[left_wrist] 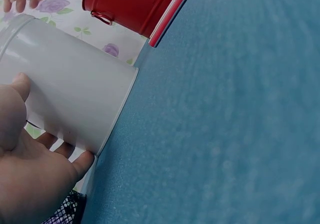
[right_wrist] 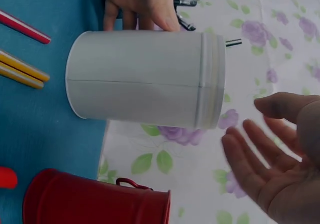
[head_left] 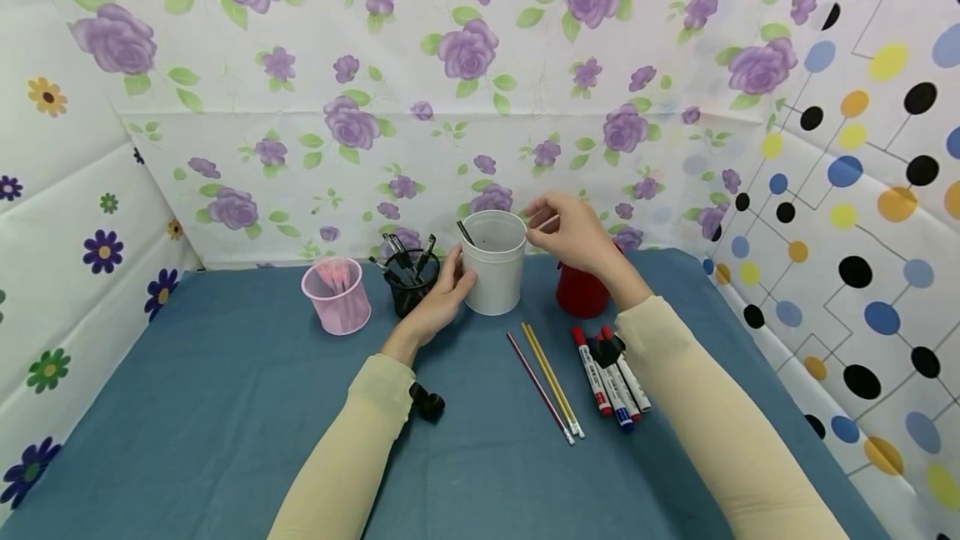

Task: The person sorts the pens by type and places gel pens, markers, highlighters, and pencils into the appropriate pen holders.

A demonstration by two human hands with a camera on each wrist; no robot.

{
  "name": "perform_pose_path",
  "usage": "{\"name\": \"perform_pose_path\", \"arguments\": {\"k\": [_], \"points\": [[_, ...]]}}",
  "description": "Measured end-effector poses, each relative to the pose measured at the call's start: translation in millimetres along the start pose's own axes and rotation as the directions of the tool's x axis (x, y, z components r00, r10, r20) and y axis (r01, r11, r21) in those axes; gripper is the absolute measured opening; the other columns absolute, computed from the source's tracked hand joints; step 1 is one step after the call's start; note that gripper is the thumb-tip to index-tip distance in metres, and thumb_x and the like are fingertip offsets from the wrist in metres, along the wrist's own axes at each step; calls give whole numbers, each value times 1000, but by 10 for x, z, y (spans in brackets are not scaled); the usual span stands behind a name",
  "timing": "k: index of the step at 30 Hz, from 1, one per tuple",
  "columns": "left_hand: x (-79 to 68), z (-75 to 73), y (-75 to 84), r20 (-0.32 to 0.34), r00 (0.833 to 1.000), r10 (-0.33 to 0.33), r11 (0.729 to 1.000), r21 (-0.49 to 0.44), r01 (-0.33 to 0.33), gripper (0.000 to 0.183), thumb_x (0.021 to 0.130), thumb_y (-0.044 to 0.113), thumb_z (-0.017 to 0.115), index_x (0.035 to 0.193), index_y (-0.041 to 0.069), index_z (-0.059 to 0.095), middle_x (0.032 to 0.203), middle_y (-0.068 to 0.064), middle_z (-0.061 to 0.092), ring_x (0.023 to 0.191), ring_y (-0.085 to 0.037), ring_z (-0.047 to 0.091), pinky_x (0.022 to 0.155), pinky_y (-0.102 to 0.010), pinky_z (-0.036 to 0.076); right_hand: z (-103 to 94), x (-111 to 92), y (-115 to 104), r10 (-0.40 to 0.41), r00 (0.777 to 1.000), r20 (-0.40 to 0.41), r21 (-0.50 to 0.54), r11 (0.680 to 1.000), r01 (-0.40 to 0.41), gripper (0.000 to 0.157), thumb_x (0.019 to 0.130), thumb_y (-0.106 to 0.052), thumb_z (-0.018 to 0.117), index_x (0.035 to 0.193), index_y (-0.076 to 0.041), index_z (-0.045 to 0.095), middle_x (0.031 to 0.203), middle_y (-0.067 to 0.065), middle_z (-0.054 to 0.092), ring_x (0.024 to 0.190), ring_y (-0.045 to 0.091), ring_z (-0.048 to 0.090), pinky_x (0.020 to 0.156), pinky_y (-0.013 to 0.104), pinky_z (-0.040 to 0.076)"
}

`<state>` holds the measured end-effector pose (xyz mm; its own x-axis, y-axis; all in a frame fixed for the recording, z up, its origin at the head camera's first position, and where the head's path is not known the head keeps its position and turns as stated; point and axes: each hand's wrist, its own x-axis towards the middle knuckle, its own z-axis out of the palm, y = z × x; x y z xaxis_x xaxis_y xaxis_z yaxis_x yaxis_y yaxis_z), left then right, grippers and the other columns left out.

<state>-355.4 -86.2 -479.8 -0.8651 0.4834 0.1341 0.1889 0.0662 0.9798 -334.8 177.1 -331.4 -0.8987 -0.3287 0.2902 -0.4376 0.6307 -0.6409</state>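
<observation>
The white pail (head_left: 493,282) stands upright near the back edge of the blue cloth (head_left: 247,407); it is a smooth cylinder with a thin side seam and a raised band under its round rim. Taking this pail as the centre of a clock, the left hand (head_left: 437,298) holds its wall from 9 o'clock, with thumb and fingers around it. The right hand (head_left: 573,233) is at 2 o'clock, apart from the rim, its fingers loosely bent and the thumb well separated from them; the grip is fairly wide and holds nothing.

At 9 o'clock, just beside the left hand, is a black mesh holder (head_left: 408,300), and farther the same way a pink translucent cup (head_left: 342,311). At 3 to 4 o'clock stands a glossy red pail (head_left: 581,294) with a curved handle, a narrow gap between the two pails. Toward 7 o'clock the cloth spreads broadly.

I count three pencils at 5 o'clock: one red pencil (head_left: 540,389) and two yellow pencils (head_left: 552,380). Four markers (head_left: 619,394) lie at 4 o'clock, partly hidden. Dark slim tips (head_left: 465,232) show at the white pail's rim; their number I cannot tell.
</observation>
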Motion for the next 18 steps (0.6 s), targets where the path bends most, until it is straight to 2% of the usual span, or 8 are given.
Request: {"name": "perform_pose_path", "arguments": {"k": [5, 9, 18], "points": [[1, 5, -6, 5, 1000, 13, 1000, -4, -13, 73, 115, 47, 41, 170, 37, -5, 178, -3, 1, 164, -25, 6, 131, -53, 14, -7, -195, -51, -20, 997, 73, -110, 993, 28, 32, 99, -11, 76, 128, -2, 69, 115, 17, 74, 101, 34, 75, 88, 49, 62], [2, 5, -8, 5, 1000, 13, 1000, -2, -13, 73, 115, 47, 40, 170, 36, -6, 178, -3, 1, 164, -25, 5, 131, -53, 14, 18, -366, -81, -18, 994, 110, -173, 984, 37, 30, 97, -11, 79, 124, -4, 72, 111, 16, 75, 96, 32, 74, 88, 49, 61], [2, 1, -14, 0, 1000, -8, 1000, 8, 8, 75, 114, 49, 41, 170, 34, -7, 178, -3, 0, 165, -25, 5, 132, -51, 14, 188, -699, -76, 40, 984, 176, -232, 973, 2, 30, 94, -12, 82, 121, -3, 73, 99, 11, 74, 91, 25, 71, 83, 44, 62]]}}
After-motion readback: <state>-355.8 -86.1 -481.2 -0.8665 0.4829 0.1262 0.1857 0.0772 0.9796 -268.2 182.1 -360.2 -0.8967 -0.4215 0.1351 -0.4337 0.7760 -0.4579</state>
